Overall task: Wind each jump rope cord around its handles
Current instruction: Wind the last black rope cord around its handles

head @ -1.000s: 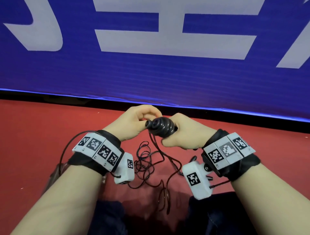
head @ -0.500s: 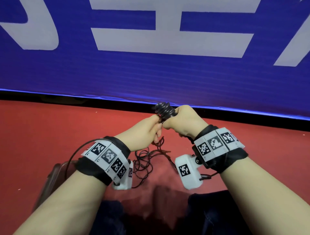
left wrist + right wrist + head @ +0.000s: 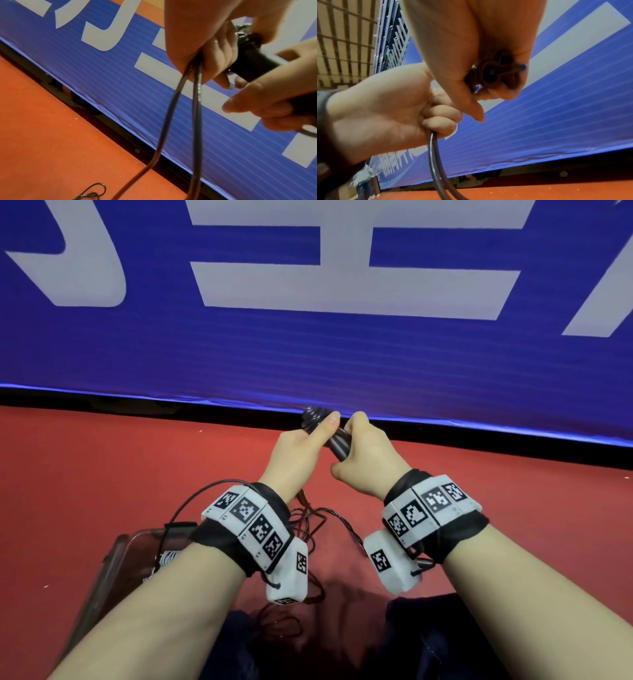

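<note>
My right hand [image 3: 366, 450] grips the pair of black jump rope handles [image 3: 337, 441], held slanting up and away from me, with turns of cord wound round their far end. My left hand [image 3: 301, 453] sits just left of them, its fingers curled round the dark cord and its thumb lying along the handles. In the left wrist view two strands of the cord [image 3: 197, 108] hang from the left hand [image 3: 205, 47] toward the floor. The right wrist view shows the butt ends of the handles [image 3: 489, 71] in the right fist. The loose cord [image 3: 318, 518] lies tangled on the floor below my wrists.
A blue banner [image 3: 308, 354] with white lettering stands close ahead, with a black strip along its foot. The floor [image 3: 102, 474] is red. A clear plastic box [image 3: 130, 559] sits by my left forearm. My dark trousers fill the bottom of the head view.
Both hands have moved up and away from me toward the banner, carrying the handles. The left hand has shifted from the coil's tip to gripping the cord beside the handles.
</note>
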`<state>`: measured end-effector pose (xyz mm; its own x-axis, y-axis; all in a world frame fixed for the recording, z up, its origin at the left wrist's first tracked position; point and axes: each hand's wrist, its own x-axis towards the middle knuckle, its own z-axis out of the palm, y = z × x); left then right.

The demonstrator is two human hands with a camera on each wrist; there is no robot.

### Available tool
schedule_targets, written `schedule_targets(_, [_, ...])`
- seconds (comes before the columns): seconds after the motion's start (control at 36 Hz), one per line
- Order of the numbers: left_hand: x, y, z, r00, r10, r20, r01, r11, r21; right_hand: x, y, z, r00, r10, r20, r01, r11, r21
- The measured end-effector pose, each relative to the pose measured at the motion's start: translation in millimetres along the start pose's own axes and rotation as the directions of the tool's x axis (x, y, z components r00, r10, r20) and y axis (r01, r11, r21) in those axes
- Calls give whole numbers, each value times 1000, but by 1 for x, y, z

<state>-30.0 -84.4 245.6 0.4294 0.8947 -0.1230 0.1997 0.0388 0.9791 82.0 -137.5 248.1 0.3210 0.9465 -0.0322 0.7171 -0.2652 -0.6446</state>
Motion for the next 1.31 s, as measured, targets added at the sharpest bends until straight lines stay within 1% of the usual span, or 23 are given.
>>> schedule_targets(0.06, [-1,0,-1,1000,6,20,-5,999,-44,3,3,0,999,6,-33,-7,1000,-20])
schedule_targets(0.11, [-2,0,-1,999,21,29,-20,998,-51,2,3,1,999,0,-41,-2,999,-52])
schedule_targets(0.14, [-2,1,0,999,26,40,-24,998,-61,2,3,2,999,4,-36,-5,999,-40])
schedule_targets(0.17, [-2,0,-1,998,27,50,-24,997,-76,1,3,3,1000,13,-17,-12,1000,24])
schedule_targets(0.19, [-2,1,-2,997,34,67,-27,996,-90,0,1,3,1000,20,12,-22,991,132])
schedule_targets(0.25, [-1,1,-6,993,51,106,-40,993,-110,-1,-1,2,996,35,82,-60,944,325])
schedule_targets(0.36, [1,4,-15,976,92,200,-64,987,-146,-2,-4,-6,975,39,221,-140,875,463])
schedule_targets(0.42, [2,5,-18,969,118,219,-86,985,-150,-3,-6,-9,952,37,305,-204,819,537])
schedule_targets(0.5, [2,5,-22,962,158,225,-134,984,-118,-5,-5,-11,902,-53,429,-273,698,661])
schedule_targets(0.56, [4,4,-24,949,184,255,-160,981,-111,-5,-5,-12,882,-94,462,-294,656,695])
schedule_targets(0.61, [5,3,-26,941,192,278,-158,977,-140,-5,-6,-11,902,-54,428,-283,674,682])
schedule_targets(0.69, [4,4,-26,934,218,284,-187,974,-130,-5,-11,-10,948,70,311,-254,756,603])
schedule_targets(0.75, [3,3,-25,941,218,259,-209,976,-59,-3,-12,-10,965,124,232,-233,813,534])
schedule_targets(0.81, [3,1,-24,955,196,221,-209,977,39,-1,-11,-10,976,138,170,-204,860,467])
schedule_targets(0.86, [2,-4,-21,964,154,216,-187,972,143,2,-8,-11,982,146,120,-183,896,406])
schedule_targets(0.92, [0,-9,-19,958,95,270,-157,963,220,7,-2,-14,984,166,64,-178,920,348])
schedule_targets(1.0, [-2,-20,-13,920,-7,393,-123,945,304,13,12,-18,981,194,-5,-188,956,225])
schedule_targets(1.11, [-3,-27,-11,894,-61,443,-144,898,415,20,29,-18,972,235,-30,-232,970,71])
schedule_targets(1.17, [-6,-25,-11,903,-22,429,-210,848,486,22,36,-17,967,253,-28,-254,967,-3])
schedule_targets(1.19, [-6,-24,-12,909,21,416,-267,797,542,23,40,-16,966,259,-16,-259,965,-51])
schedule_targets(1.22, [-6,-22,-12,909,65,413,-330,718,613,23,42,-13,965,263,2,-261,960,-103])
schedule_targets(1.25, [-6,-20,-13,903,104,417,-391,603,696,22,43,-10,963,267,27,-260,953,-156])
schedule_targets(1.31, [-4,-15,-14,876,192,443,-483,335,809,20,43,-1,960,267,82,-238,936,-260])
